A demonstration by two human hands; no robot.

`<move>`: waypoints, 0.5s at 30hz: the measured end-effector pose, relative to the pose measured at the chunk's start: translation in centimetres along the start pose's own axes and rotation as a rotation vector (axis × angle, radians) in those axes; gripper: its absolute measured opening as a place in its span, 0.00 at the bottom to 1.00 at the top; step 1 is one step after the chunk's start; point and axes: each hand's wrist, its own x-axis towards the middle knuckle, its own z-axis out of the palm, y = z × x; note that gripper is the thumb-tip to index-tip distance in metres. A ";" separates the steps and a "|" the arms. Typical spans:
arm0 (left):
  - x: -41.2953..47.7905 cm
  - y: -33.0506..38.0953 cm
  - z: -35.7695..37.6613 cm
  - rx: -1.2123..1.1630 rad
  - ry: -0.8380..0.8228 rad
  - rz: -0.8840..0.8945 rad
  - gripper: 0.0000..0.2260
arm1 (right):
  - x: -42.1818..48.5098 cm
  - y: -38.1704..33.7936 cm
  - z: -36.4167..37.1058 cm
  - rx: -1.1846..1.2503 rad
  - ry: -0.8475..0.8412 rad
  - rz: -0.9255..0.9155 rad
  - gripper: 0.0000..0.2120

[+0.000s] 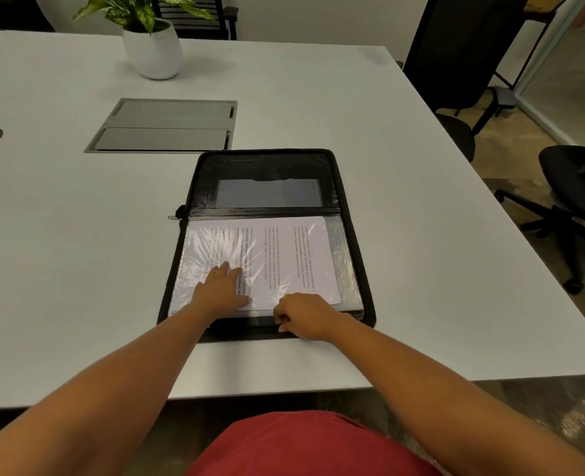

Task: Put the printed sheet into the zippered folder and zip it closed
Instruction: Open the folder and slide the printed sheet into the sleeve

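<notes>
One zippered folder point(267, 163) lies open on the desk point(78, 235), with one printed sheet point(301, 255) on its near half. Left hand point(220, 290) presses flat on the sheet. Right hand point(305, 314) is curled at the folder's near edge, can't tell what it's pinching. One potted plant point(153, 49) sits way beyond the folder.

white table point(318, 108), potted plant point(152, 46), office chair point(574, 187)
</notes>
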 end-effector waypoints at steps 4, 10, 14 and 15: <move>-0.1 0.3 -0.1 0.003 0.041 0.018 0.28 | -0.4 1.2 -0.5 -0.040 -0.027 -0.006 0.08; 0.7 1.5 -0.7 -0.073 0.124 0.078 0.23 | -2.2 6.1 -4.0 -0.136 -0.133 0.120 0.10; 1.6 2.1 -1.0 -0.070 0.155 0.085 0.22 | -3.5 9.9 -6.1 -0.387 -0.083 0.329 0.10; 1.9 2.1 -1.1 -0.066 0.162 0.087 0.22 | -3.9 10.6 -6.2 -0.460 -0.019 0.401 0.07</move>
